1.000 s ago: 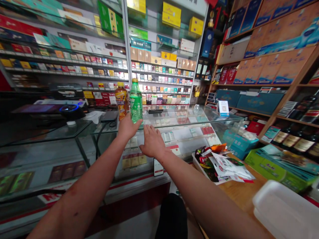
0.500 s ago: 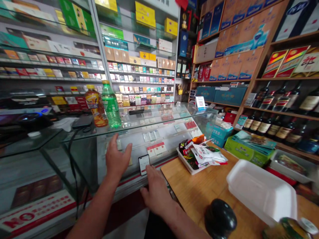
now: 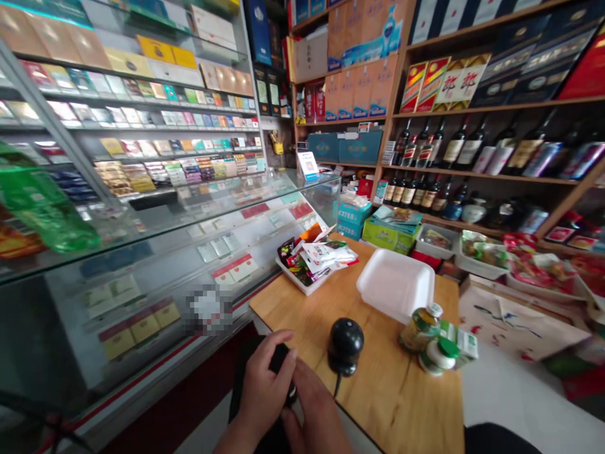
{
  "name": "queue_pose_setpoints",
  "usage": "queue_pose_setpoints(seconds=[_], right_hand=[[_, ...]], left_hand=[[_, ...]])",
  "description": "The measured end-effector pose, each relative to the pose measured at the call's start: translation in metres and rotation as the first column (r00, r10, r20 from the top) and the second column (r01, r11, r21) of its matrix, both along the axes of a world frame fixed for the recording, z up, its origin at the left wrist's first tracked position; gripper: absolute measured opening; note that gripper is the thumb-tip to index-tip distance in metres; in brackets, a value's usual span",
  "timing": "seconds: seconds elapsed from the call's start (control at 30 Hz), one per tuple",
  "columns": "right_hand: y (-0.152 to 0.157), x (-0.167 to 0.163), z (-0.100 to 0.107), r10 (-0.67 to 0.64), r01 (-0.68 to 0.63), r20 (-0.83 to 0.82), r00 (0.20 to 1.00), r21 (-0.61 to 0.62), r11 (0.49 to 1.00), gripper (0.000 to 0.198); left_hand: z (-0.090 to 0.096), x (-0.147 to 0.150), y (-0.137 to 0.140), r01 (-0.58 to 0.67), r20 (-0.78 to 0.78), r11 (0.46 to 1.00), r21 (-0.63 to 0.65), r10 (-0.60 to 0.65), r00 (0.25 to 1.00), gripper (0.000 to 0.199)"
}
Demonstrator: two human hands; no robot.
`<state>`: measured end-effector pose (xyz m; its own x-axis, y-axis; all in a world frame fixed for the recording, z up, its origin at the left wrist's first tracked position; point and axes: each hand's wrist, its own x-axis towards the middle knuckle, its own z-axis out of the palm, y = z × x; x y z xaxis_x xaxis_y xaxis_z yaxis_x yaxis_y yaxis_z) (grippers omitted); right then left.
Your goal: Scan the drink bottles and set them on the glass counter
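My left hand (image 3: pixel 263 386) and my right hand (image 3: pixel 312 403) are close together at the bottom middle, near the table's left edge. Both have their fingers curled in. A dark shape with a small shiny spot shows between them; what it is I cannot make out. To the right of my hands, a black rounded device (image 3: pixel 346 343) with a cable stands on the wooden table (image 3: pixel 373 397). A pixelated pale patch (image 3: pixel 208 309) covers something at the front of the glass counter (image 3: pixel 155 271).
On the table are a white tray of snack packets (image 3: pixel 314 261), a white plastic tub (image 3: pixel 394 284), a jar (image 3: pixel 420 331) and a green-capped bottle (image 3: pixel 439 354). A green drink bottle (image 3: pixel 42 202) stands at left. Shelves of wine bottles (image 3: pixel 467 145) line the right.
The view has swung right. My hands, apart before with the left one open over the counter and the right at a phone, are now drawn together low in front of me.
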<state>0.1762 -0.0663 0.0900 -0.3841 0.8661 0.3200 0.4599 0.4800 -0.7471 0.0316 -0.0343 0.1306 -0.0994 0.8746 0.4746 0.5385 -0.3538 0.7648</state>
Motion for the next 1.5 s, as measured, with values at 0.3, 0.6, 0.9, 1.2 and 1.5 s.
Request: queue_pose_setpoints(seconds=[0.3, 0.6, 0.9, 1.2, 1.5], right_hand=[[-0.030, 0.090, 0.000, -0.148, 0.158, -0.196, 0.969, 0.037, 0.987, 0.064], [-0.033, 0.151, -0.020, -0.349, 0.355, -0.237, 0.907, -0.018, 0.935, 0.041], [-0.013, 0.218, -0.011, -0.611, 0.643, -0.220, 0.761, 0.127, 0.755, 0.020], [0.042, 0.274, 0.019, -0.719, 0.742, -0.221, 0.659, 0.347, 0.574, 0.032], [0.103, 0.289, 0.034, -0.789, 0.770, -0.073, 0.610, 0.292, 0.568, 0.057]], left_hand=[[-0.012, 0.101, -0.011, 0.389, 0.004, 0.911, -0.135, -0.392, 0.920, 0.020], [-0.029, 0.164, 0.001, 0.542, 0.070, 0.799, -0.260, -0.544, 0.836, 0.023], [-0.030, 0.223, 0.024, 0.650, 0.322, 0.696, -0.304, -0.568, 0.758, 0.037], [-0.025, 0.267, 0.064, 0.693, 0.401, 0.667, -0.272, -0.577, 0.712, 0.054], [-0.020, 0.285, 0.076, 0.745, 0.481, 0.596, -0.298, -0.581, 0.657, 0.060]])
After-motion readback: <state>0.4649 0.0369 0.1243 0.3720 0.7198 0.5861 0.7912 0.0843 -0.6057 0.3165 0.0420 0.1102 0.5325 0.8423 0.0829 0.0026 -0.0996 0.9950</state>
